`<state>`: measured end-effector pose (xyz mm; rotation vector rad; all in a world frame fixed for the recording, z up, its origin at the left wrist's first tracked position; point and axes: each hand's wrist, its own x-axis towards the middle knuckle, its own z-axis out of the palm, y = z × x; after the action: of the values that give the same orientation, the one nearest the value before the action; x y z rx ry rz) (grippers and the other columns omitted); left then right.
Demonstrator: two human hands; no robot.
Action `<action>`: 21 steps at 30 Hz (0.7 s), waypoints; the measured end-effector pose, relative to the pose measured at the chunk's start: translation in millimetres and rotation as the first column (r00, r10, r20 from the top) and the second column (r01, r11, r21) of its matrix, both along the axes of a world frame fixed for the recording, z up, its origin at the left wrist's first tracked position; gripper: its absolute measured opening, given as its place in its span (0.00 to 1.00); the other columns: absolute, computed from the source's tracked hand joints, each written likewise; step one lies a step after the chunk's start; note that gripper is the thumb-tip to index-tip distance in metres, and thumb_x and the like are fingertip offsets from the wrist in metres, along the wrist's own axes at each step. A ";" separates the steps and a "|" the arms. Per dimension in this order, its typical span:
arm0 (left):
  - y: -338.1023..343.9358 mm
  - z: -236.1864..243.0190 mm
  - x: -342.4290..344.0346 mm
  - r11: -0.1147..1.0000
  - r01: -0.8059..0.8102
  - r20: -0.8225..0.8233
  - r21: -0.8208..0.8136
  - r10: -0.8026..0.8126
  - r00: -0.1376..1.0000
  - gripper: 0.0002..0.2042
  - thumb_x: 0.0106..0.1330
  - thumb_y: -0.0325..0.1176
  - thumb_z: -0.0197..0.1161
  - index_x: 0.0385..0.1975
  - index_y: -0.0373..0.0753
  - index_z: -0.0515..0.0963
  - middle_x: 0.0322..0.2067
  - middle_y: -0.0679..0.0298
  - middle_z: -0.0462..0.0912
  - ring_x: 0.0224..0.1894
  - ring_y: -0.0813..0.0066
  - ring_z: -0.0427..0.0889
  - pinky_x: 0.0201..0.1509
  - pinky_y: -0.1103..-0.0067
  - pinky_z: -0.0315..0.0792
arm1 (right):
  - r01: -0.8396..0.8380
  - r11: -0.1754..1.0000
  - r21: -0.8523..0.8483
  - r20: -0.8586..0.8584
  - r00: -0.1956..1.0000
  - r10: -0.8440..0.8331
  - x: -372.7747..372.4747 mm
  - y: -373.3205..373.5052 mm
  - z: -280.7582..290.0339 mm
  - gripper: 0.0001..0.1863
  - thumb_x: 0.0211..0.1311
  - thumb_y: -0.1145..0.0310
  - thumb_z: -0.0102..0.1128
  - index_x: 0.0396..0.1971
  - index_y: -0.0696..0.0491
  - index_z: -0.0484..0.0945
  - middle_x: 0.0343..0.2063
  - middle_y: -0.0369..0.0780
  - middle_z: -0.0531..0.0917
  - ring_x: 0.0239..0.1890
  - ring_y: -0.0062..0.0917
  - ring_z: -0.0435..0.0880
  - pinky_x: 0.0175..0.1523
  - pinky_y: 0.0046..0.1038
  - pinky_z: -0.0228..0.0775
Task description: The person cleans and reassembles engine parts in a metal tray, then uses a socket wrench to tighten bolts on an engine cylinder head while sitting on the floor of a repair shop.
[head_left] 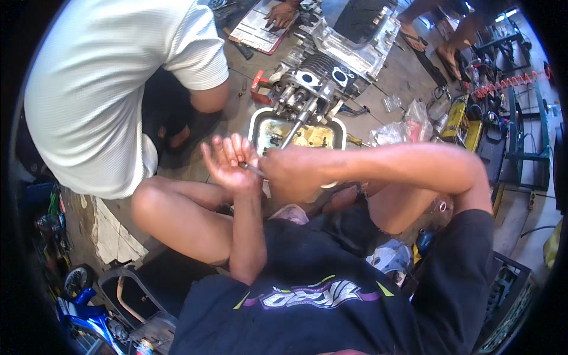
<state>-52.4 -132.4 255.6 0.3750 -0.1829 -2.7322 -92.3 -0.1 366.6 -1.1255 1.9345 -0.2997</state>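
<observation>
My left hand [234,164] is raised palm up in front of the engine, its fingers apart and slightly bent. A short, thin metal rod [253,170] crosses from its palm to my right hand [296,176], whose fingers are closed around the far end. The rod's exact kind does not show. Just beyond my hands sits a white-rimmed tray [342,137] with brownish oily liquid and small dark parts in it. Over the tray stands a partly dismantled metal engine [319,72] with finned cylinder and open ports. A long metal shaft [300,122] slants down from it toward my right hand.
At left crouches a person in a white shirt [112,89]. Another person's hand [280,14] rests on a board at the top. Plastic bags [408,125], a yellow toolbox [460,121] and a red coiled hose [512,83] lie right. A blue toy-like motorcycle [89,316] stands lower left.
</observation>
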 end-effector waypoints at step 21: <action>16.9 -32.8 -11.5 0.980 0.100 -0.266 0.172 -0.051 0.963 0.22 0.74 0.41 0.44 0.13 0.46 0.60 0.05 0.68 0.56 0.06 0.79 0.46 0.14 0.78 0.49 | 0.389 0.905 0.174 -0.259 0.905 -0.339 24.6 -37.3 -5.4 0.08 0.50 0.71 0.59 0.28 0.60 0.79 0.25 0.53 0.82 0.31 0.48 0.84 0.37 0.43 0.76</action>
<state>-63.9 -115.5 222.7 0.0548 0.1297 -2.8485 -67.7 -37.4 361.2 -0.6649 2.3164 -0.1542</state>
